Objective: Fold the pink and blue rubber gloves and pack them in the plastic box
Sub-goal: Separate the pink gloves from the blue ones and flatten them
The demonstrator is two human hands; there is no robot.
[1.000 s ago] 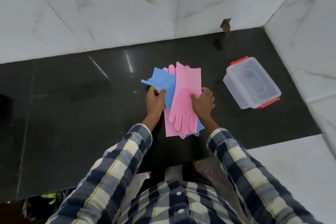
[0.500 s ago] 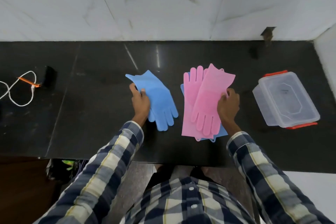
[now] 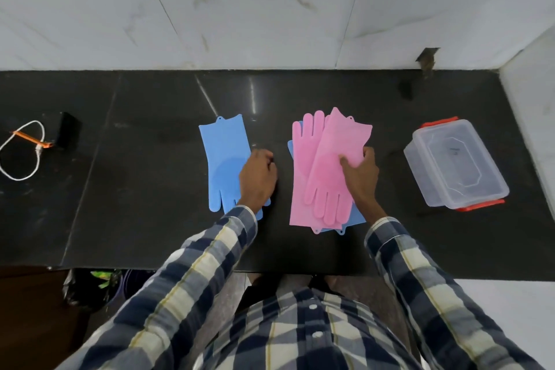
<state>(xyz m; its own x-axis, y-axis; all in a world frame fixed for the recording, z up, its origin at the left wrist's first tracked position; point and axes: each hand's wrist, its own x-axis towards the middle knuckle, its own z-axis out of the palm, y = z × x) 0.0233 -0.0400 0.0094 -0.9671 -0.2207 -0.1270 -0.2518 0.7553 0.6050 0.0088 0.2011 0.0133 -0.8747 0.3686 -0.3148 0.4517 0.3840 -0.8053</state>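
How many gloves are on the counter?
4: one blue glove lying alone under the left hand; two pink gloves overlapping under the right hand; a second blue glove mostly hidden beneath them. More could be hidden.

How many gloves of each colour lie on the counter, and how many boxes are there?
Blue gloves: 2, one apart under the left hand, one mostly hidden under the pink pair
Pink gloves: 2, lower and upper, under the right hand
Plastic box: 1
Total: 5
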